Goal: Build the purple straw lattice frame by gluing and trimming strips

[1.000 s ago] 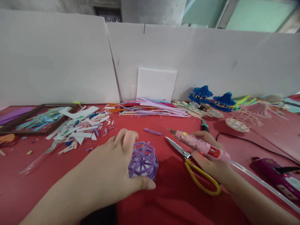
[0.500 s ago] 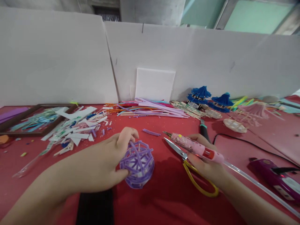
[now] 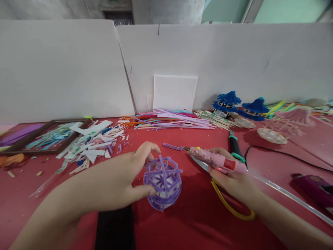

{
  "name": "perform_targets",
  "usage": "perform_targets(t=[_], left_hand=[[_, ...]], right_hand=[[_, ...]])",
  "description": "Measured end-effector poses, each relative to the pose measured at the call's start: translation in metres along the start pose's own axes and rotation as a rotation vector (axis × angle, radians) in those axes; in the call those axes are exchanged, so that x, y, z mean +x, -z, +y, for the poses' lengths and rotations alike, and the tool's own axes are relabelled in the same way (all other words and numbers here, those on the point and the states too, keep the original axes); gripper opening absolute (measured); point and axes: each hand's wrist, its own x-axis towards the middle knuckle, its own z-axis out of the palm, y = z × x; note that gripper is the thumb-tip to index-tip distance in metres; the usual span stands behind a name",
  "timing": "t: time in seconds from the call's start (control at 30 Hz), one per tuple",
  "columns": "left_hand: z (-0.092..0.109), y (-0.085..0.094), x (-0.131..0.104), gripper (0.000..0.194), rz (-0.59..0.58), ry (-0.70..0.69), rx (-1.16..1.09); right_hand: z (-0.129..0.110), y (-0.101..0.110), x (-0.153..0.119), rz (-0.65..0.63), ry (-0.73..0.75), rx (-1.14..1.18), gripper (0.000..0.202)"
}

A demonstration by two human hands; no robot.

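Beside a small round purple basket-like piece point(image 3: 162, 203) made of thin sticks, my left hand point(image 3: 137, 173) curls round its left side, thumb against the near side and fingers bent at the far rim. Two purple sticks cross over its top, and white shows inside. In my right hand point(image 3: 229, 173) is a pink hot glue gun point(image 3: 213, 159), with a clear glue stick point(image 3: 288, 194) running out of its back. Its nozzle points left, close to a few short purple sticks point(image 3: 172, 147). Scissors with yellow handles point(image 3: 231, 208) lie partly hidden under the glue gun and my right hand.
Paper scraps point(image 3: 96, 149) and a brown frame point(image 3: 49, 150) lie left. Colored sticks point(image 3: 171, 121) are piled before a white panel. Right are a utility knife point(image 3: 235, 147), blue-roofed models point(image 3: 253, 107), a black cord point(image 3: 283, 151) and a purple device point(image 3: 312, 191). A black object point(image 3: 116, 229) lies in front.
Most things have shifted right in the view. The sticks across the purple piece's top now form an upright cross instead of slanting. My right hand still holds the glue gun, its nozzle nearer the short sticks.
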Motion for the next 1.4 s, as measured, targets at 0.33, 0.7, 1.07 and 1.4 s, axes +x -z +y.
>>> perform_targets(t=[0.33,0.7,1.07,1.4], left_hand=[[-0.007,0.002,0.011,0.051,-0.030,-0.094,-0.019],[-0.001,0.005,0.012,0.034,0.026,-0.181,-0.023],[-0.002,-0.005,0.026,0.037,0.042,-0.324,-0.088],[-0.001,-0.009,0.028,0.045,0.116,-0.320,-0.129]], right_hand=[[0.018,0.007,0.021,-0.064,-0.270,-0.235,0.042],[0.032,0.018,0.027,-0.120,-0.089,-0.455,0.045],[-0.021,0.002,0.017,-0.103,0.013,0.164,0.028],[-0.048,-0.031,0.042,-0.507,-0.256,0.608,0.040]])
